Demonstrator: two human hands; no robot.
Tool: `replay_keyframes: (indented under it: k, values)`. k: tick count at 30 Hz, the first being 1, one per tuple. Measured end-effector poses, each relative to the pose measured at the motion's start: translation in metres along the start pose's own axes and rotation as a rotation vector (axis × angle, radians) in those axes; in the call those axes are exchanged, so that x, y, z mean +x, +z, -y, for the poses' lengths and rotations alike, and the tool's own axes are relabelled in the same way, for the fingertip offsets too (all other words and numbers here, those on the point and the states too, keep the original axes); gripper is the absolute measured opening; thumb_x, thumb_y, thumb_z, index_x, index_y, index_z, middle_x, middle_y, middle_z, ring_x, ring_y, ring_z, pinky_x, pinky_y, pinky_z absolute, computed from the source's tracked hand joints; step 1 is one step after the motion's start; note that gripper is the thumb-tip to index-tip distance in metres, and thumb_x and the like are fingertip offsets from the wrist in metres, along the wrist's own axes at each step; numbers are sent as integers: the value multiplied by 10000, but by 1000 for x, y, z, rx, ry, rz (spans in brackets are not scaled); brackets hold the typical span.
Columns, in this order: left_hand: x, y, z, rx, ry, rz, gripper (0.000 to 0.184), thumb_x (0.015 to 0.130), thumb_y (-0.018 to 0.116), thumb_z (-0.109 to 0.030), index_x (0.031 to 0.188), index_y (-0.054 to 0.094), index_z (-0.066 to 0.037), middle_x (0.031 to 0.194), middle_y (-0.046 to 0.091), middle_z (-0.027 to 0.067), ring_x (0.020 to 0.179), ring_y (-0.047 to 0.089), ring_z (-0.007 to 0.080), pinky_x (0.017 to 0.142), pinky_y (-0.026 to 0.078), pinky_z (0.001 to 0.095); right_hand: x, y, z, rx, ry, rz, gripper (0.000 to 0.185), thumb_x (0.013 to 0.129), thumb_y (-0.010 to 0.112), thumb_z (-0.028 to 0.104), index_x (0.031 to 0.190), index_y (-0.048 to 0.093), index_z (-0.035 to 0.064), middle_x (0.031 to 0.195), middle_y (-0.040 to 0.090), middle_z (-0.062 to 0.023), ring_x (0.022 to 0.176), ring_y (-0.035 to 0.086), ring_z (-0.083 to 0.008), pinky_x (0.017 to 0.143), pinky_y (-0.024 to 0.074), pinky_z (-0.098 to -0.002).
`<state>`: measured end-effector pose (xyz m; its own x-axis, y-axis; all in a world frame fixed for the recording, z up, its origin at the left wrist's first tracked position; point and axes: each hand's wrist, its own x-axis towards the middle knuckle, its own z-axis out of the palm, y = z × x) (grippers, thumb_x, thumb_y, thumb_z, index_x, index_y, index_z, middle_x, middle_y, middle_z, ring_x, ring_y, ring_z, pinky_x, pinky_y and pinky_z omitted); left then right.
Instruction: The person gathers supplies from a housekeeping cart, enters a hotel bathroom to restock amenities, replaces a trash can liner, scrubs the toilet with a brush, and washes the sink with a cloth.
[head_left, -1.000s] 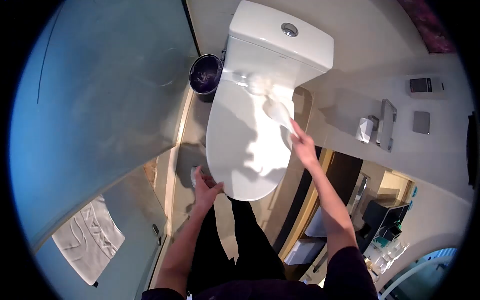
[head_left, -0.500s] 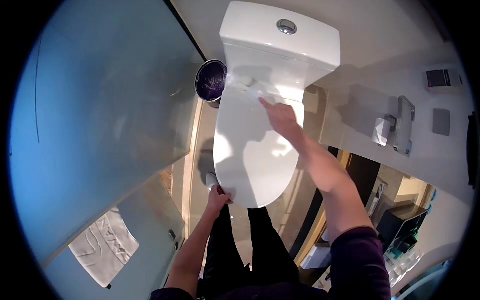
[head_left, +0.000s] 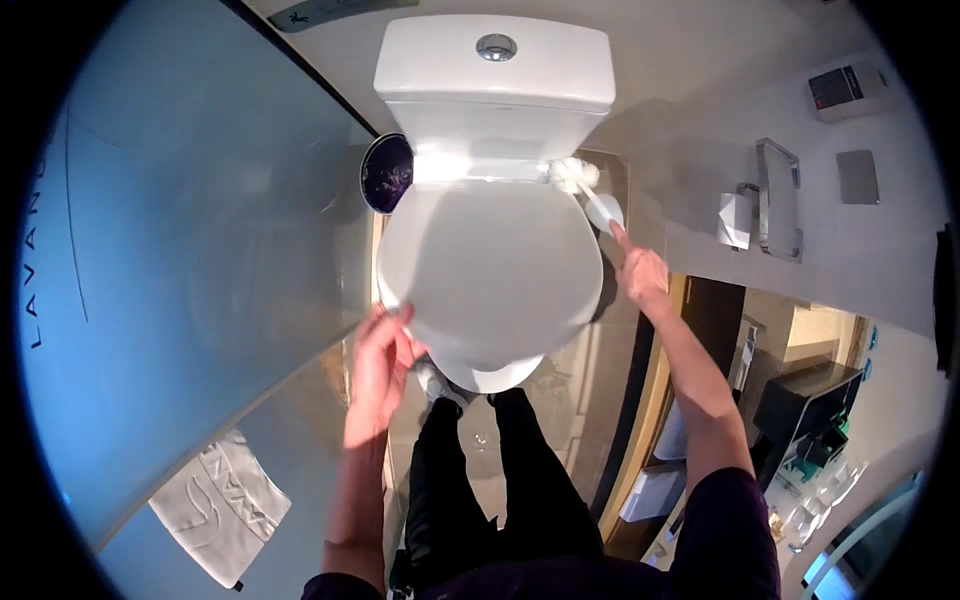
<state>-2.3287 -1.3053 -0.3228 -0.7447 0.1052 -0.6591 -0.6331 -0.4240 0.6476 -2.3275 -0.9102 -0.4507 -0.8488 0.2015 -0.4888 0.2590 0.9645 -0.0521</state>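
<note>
My right hand grips the white handle of a toilet brush, index finger stretched along it. The brush's bristly head is beside the back right corner of the toilet lid. At the lid's left front edge is my left hand, its fingers curled at the rim, partly hidden. The lid is tilted up a little, and the white front of the toilet shows below it. A white round piece sits under the brush handle; what it is I cannot make out.
A dark-lined bin stands left of the toilet, near the frosted glass panel. A paper holder and metal bar are on the right wall. A white mat hangs at lower left.
My right hand has moved the brush from over the back of the lid to the toilet's right side. The lid's front has risen, with my left hand higher at its edge.
</note>
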Motion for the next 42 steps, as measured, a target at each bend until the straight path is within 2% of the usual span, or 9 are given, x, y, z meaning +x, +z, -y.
replay_keyframes:
  k: [4,8,11,14,16,22,26,33,42]
  values:
    - [36,43,-38,93,145,10,302,971,621,-375,965,607,-73,812,604,20,692,583,129,688,505,283,-69,8,-5,231,118,-98,793,818,576,0,1534,368,269,915,702,-238,830,699,-384,791,562,-480]
    - [92,76,-69,115,227,71,419,956,598,-517,964,613,-98,737,501,-27,759,550,104,754,449,293,-156,24,9,668,192,-155,662,907,522,7,1523,399,213,1294,618,-245,1092,680,-310,893,531,-394]
    - [132,91,-87,69,243,93,413,977,582,-477,1065,590,-73,778,520,-11,830,578,129,765,484,312,-207,47,31,1126,358,-8,590,985,532,92,1528,408,283,686,533,18,500,455,-81,453,409,-265]
    - [136,83,-93,41,213,91,457,986,578,-432,1219,527,-42,827,568,17,858,613,160,793,526,347,-225,36,89,1556,514,200,520,1026,546,181,1522,418,276,605,429,45,441,367,-74,401,312,-236]
    - [123,47,-69,48,245,346,488,991,585,-362,1326,448,-35,902,616,56,879,638,184,806,558,367,-214,47,113,1471,464,178,518,1036,529,192,1535,394,234,613,447,32,444,385,-90,400,314,-245]
    - [48,-115,88,238,-91,-69,300,957,622,-166,1222,566,-37,941,631,65,783,640,156,747,556,313,-98,100,176,1336,562,-1,564,1005,466,108,1548,366,223,659,599,-55,489,531,-167,467,447,-340]
    - [-24,-184,170,108,-276,-223,159,931,614,-87,1087,613,-55,820,625,20,671,613,127,652,525,279,-72,101,248,687,187,-62,658,903,505,110,1541,355,171,1061,700,-244,984,672,-416,871,512,-455]
    - [-88,-224,185,62,-289,-270,119,924,630,-64,1041,615,-50,831,625,32,689,625,143,650,534,289,-227,164,182,395,-88,167,692,884,551,120,1544,355,189,1001,686,-250,864,686,-428,791,532,-512]
    - [-83,-269,158,83,-183,-314,99,945,613,-91,1043,600,-97,866,600,9,766,608,133,705,528,296,-70,77,255,409,-35,-181,624,884,524,95,1495,437,186,982,679,-299,918,684,-433,853,525,-487]
